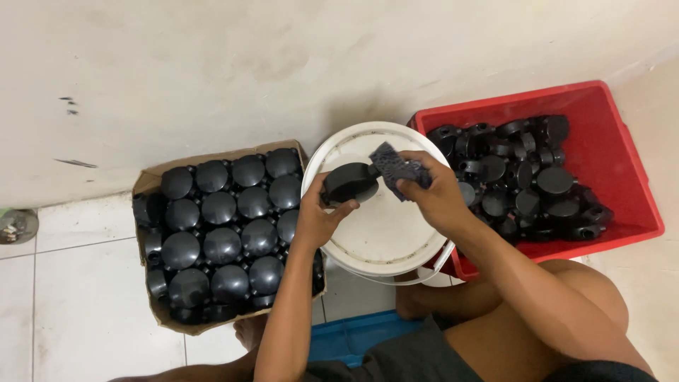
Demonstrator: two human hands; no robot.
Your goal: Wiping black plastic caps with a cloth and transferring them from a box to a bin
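One black cap (350, 182) between both hands (382, 201)

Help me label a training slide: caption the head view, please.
Left hand holds a round black part over a white bucket; right hand presses a dark cloth against it.

A brown cardboard box (152, 185) sits left, a red plastic crate (629, 141) right.

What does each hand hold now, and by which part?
Left hand grips a round black plastic cap by its rim. Right hand pinches a dark sponge at its lower edge.
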